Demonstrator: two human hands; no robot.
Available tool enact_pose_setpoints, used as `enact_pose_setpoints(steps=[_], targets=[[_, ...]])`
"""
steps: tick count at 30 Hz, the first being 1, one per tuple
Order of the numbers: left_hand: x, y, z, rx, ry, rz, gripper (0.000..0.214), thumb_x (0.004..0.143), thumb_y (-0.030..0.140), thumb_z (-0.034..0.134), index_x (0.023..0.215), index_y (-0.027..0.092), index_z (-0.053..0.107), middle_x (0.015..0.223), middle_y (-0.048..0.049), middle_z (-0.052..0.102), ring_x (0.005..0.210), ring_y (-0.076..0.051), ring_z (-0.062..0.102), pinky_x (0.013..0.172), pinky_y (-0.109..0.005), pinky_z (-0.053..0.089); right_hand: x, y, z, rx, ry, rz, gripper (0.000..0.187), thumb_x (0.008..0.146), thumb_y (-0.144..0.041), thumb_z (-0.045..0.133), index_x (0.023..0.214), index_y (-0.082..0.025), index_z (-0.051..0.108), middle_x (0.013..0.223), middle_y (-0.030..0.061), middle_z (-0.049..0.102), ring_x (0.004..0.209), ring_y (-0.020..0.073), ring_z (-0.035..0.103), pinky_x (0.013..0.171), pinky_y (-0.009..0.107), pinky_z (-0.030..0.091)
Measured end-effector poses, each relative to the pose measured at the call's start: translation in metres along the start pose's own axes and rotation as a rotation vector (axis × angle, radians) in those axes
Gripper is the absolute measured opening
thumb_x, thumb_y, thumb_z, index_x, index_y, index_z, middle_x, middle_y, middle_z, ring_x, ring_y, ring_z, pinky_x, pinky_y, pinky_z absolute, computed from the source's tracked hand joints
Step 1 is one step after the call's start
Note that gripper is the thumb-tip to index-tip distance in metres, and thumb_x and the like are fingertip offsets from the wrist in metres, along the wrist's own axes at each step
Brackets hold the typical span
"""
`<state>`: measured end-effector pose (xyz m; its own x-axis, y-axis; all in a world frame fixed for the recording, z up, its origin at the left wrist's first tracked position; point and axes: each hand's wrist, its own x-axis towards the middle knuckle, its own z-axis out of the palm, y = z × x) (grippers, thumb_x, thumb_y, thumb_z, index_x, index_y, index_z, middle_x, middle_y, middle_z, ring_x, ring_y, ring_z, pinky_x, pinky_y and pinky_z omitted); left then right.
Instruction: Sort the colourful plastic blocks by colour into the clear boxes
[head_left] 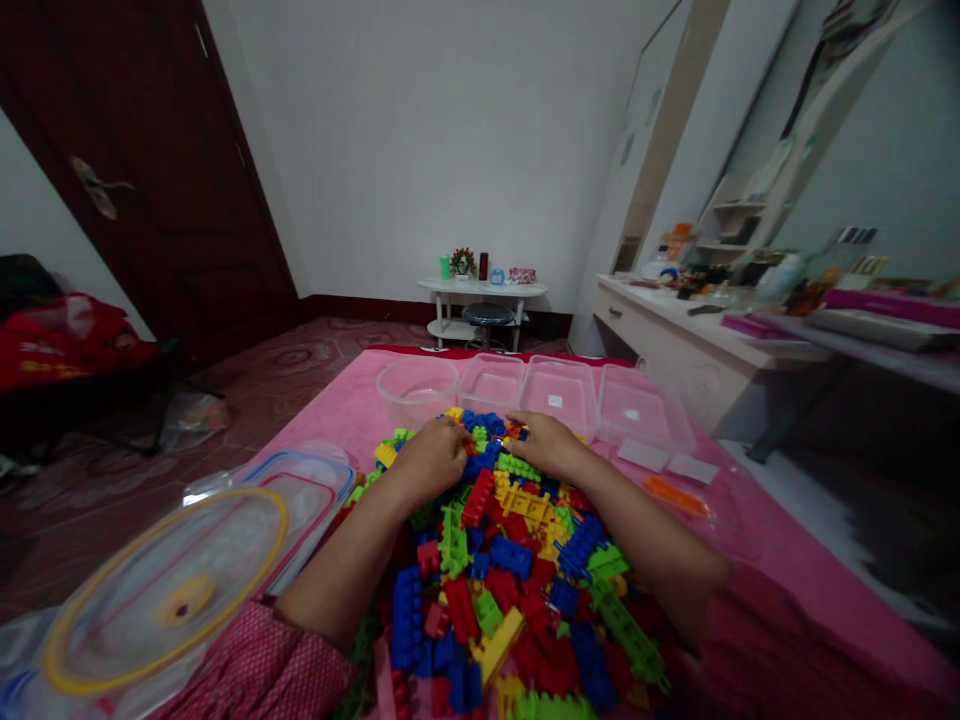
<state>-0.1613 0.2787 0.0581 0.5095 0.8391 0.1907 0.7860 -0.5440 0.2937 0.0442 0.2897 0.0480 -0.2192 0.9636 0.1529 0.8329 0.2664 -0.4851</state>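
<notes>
A big heap of toy building bricks [510, 555] in red, blue, green and yellow spreads over the pink cloth between my forearms. My left hand [437, 455] rests at the far left part of the heap, its fingers curled down among the bricks; whatever lies under the fingertips is hidden. Across from it, my right hand [551, 442] reaches into the far right part, with thumb and fingers apart around small orange and blue bricks. A red brick [478, 498] and a green brick [517, 467] lie between the two hands.
Clear plastic containers, one round [417, 385] and several rectangular [559, 390], stand in a row behind the heap. Lids, including a yellow-rimmed round one [247, 560], lie at left. White cards [643, 455] and an orange piece [676, 496] are at right on the pink cloth [795, 560].
</notes>
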Motion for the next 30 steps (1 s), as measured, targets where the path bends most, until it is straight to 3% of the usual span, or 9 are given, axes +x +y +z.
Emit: enact_pose_setpoints(steps=[4,8,14,17,24,30], targets=[[-0.001,0.003,-0.003,-0.014,0.010,-0.052,0.027,0.076,0.017,0.045,0.091,0.015,0.068,0.095,-0.0102,0.067,0.089,-0.022,0.061,0.080,-0.032,0.046,0.005,0.001,0.004,0.097,-0.069,-0.025,0.035,0.068,-0.026,0.065,0.102,-0.016,0.069,0.102,0.0059,0.070,0.087,0.0210,0.063,0.077,0.028,0.047],[-0.003,0.002,-0.004,-0.060,0.019,-0.056,0.025,0.073,0.017,0.048,0.089,0.018,0.068,0.094,-0.0074,0.068,0.090,-0.021,0.062,0.080,-0.031,0.047,0.003,0.001,0.007,0.152,-0.107,-0.020,0.021,0.067,-0.016,0.059,0.085,-0.014,0.070,0.082,0.0028,0.070,0.075,0.0159,0.062,0.066,0.023,0.046],[-0.004,-0.007,-0.003,-0.113,-0.029,-0.017,0.043,0.072,0.014,0.049,0.111,0.022,0.066,0.111,-0.0056,0.068,0.101,-0.021,0.062,0.088,-0.030,0.046,0.000,0.000,0.005,0.221,-0.094,-0.041,0.032,0.065,-0.011,0.057,0.095,-0.015,0.067,0.092,0.0033,0.069,0.081,0.0152,0.062,0.069,0.023,0.046],[-0.005,-0.010,-0.001,-0.108,-0.036,-0.023,0.048,0.068,0.012,0.052,0.112,0.023,0.067,0.111,-0.0049,0.069,0.100,-0.021,0.062,0.087,-0.029,0.046,-0.004,-0.003,0.005,0.230,-0.082,-0.046,0.028,0.066,-0.013,0.056,0.092,-0.015,0.068,0.091,0.0030,0.070,0.083,0.0165,0.063,0.071,0.024,0.046],[-0.005,-0.005,-0.005,-0.108,-0.009,-0.010,0.040,0.067,0.012,0.052,0.100,0.022,0.072,0.092,-0.0050,0.074,0.082,-0.020,0.065,0.072,-0.027,0.049,-0.037,-0.022,-0.012,0.110,0.080,-0.004,0.030,0.068,-0.017,0.053,0.093,-0.018,0.070,0.087,0.0024,0.071,0.072,0.0167,0.061,0.065,0.025,0.044],[-0.009,0.011,-0.033,-0.217,0.171,-0.007,0.039,0.064,0.013,0.055,0.098,0.018,0.073,0.092,-0.0059,0.073,0.082,-0.020,0.064,0.075,-0.027,0.049,-0.068,-0.033,-0.029,0.157,0.269,-0.028,0.023,0.073,-0.021,0.056,0.091,-0.020,0.071,0.090,0.0026,0.071,0.067,0.0155,0.060,0.065,0.026,0.045]])
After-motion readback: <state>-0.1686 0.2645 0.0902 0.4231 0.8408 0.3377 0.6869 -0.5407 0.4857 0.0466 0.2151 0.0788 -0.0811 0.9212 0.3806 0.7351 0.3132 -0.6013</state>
